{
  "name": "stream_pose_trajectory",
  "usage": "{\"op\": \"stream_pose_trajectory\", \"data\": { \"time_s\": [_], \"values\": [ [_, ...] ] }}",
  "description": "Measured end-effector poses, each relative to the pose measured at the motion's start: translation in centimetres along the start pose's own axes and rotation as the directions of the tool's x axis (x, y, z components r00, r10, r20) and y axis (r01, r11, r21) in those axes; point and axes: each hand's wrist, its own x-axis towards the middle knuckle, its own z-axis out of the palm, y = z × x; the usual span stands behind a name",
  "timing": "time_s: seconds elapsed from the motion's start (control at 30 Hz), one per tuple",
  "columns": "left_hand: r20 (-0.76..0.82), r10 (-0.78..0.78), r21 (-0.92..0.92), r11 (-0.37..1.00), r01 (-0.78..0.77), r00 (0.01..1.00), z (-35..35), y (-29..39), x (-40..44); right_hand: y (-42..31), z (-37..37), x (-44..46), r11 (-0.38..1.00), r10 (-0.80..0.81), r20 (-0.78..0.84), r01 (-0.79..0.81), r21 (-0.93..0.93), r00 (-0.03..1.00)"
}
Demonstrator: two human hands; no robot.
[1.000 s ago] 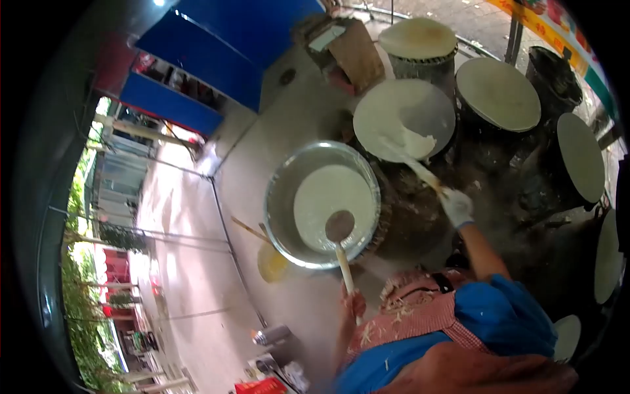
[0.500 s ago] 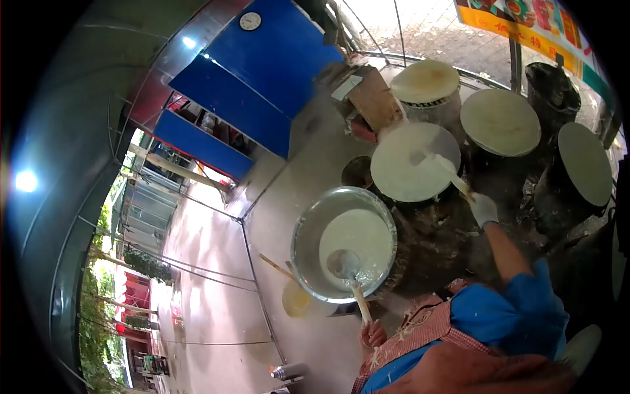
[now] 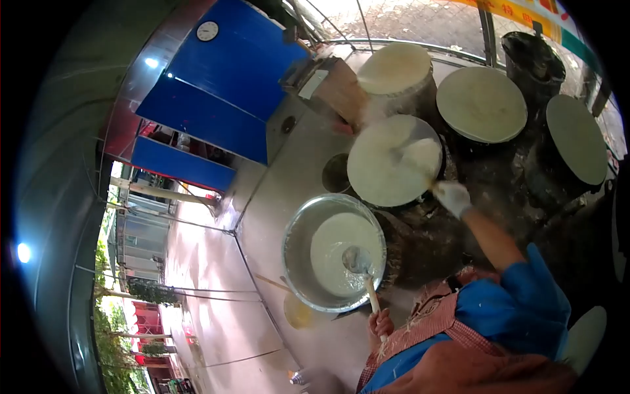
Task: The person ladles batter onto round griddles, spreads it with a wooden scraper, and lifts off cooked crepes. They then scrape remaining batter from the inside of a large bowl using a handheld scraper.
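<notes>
Bare and closed, my left hand (image 3: 380,323) grips the wooden handle of a ladle (image 3: 356,260). The ladle's round bowl rests in white batter (image 3: 335,243) inside a large metal pot (image 3: 294,230). My right hand (image 3: 453,198), in a white glove, is closed on the short handle of a pale, flat scraper (image 3: 422,157). This scraper lies over the right side of a round griddle (image 3: 375,148) coated with a pale layer. Motion smears its blade, so its exact shape is unclear, and steam hazes the griddle.
More round griddles with pale tops stand behind and to the right, including a far one (image 3: 394,69), a middle one (image 3: 482,105) and a right one (image 3: 577,139). A cardboard box (image 3: 335,92) sits at the back. A yellowish round container (image 3: 298,310) is beside the pot.
The view has shifted and turned slightly. My right hand has moved with the scraper along the griddle's right side. My left hand still holds the ladle in the batter.
</notes>
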Motion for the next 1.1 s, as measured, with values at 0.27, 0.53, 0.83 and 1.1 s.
{"op": "stream_pose_trajectory", "data": {
  "time_s": [0.27,0.53,0.83,1.1],
  "values": [
    [-0.100,-0.032,0.238,0.970,0.055,0.994,-1.8,3.2,3.6,6.1,-2.5,6.8,0.994,0.112,-0.150,-0.111,0.017,0.982],
    [-0.083,-0.098,0.294,0.948,0.118,0.992,-6.9,5.7,6.5,8.8,-4.4,7.1,0.972,0.216,0.040,-0.219,0.083,0.975],
    [-0.049,-0.092,0.239,0.966,0.101,0.995,-8.6,6.7,5.7,6.8,1.0,11.9,0.718,0.375,0.019,-0.303,0.627,0.927],
    [-0.120,0.017,0.226,0.974,0.011,0.993,-0.4,4.4,2.6,6.4,-2.4,7.3,0.341,0.444,0.251,-0.422,0.840,0.860]
  ]
}}
